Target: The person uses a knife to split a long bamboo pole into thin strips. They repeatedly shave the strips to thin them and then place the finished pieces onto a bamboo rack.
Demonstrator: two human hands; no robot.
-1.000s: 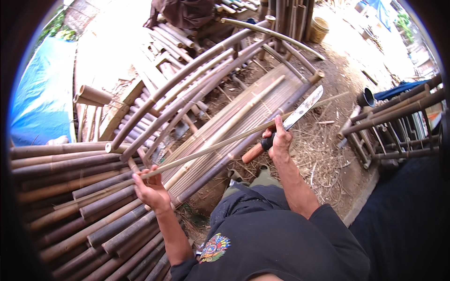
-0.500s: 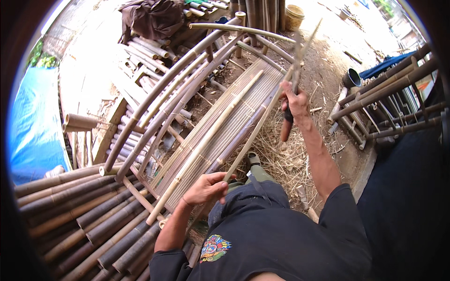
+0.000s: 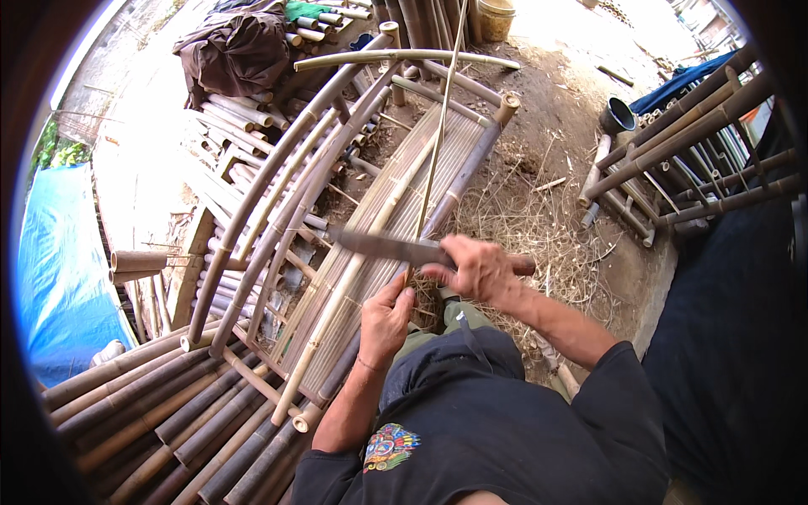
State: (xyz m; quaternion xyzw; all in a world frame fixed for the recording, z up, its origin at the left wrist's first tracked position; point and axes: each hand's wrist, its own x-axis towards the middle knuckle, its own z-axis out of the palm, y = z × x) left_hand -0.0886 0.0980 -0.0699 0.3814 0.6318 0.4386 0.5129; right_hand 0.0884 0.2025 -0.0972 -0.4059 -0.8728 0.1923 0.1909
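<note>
My right hand is closed on a machete with a wooden handle. Its dark blade points left, lying level over the seat of a bamboo bench. The fingers of my left hand pinch the near end of a long, thin bamboo strip, just below the blade. From there the strip runs away from me, past the bench's far end. The blade crosses the strip close to my left fingers; whether they touch I cannot tell. A pale bamboo pole lies lengthwise on the slatted seat.
Bamboo poles are stacked at the near left, beside a blue tarp. A curved bamboo piece rests across the bench's far end. Shavings cover the ground to the right, near a bamboo rack and a black bucket.
The machete has swung from upright at the far right to level in front of me. My left hand has moved slightly right and away, and the strip now points more straight ahead.
</note>
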